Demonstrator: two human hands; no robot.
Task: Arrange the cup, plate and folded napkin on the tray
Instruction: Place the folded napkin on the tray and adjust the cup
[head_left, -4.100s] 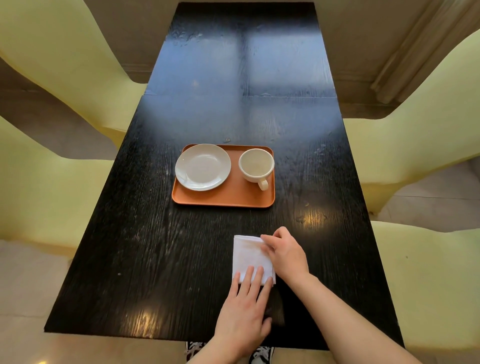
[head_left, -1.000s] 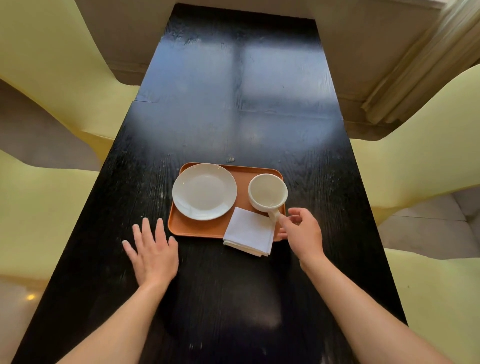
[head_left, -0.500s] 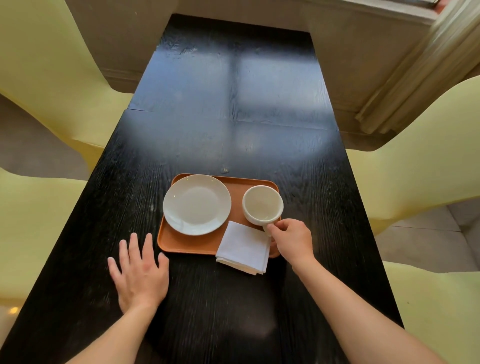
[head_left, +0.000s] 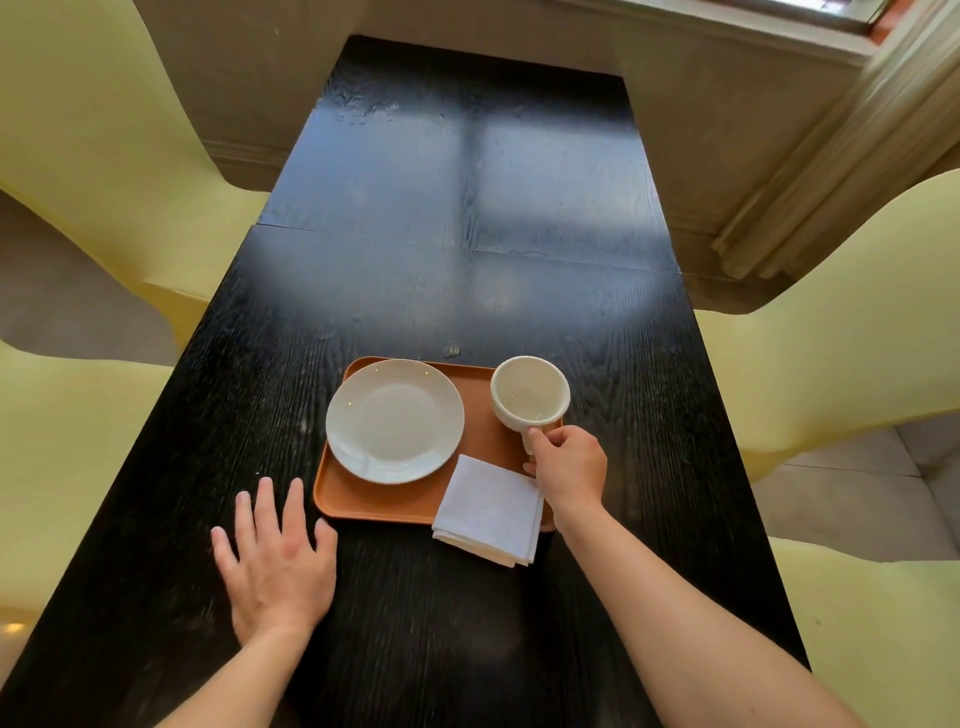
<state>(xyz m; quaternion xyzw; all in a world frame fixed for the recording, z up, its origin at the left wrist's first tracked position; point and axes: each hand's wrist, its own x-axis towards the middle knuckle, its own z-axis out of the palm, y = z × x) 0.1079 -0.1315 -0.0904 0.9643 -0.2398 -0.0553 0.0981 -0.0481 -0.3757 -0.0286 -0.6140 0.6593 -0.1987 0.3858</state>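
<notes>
At centre right of the frame, your right hand (head_left: 571, 467) fingers pinch the cup (head_left: 530, 397) handle at the tray (head_left: 374, 501) corner; left hand (head_left: 278, 566) lies flat, spread. The overhanging napkin (head_left: 491, 512) could slip off if nudged.

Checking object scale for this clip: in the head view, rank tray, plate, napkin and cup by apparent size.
1. tray, partly covered
2. plate
3. napkin
4. cup
Napkin lies nearer the camera than the cup, so their order is unsure.
</notes>
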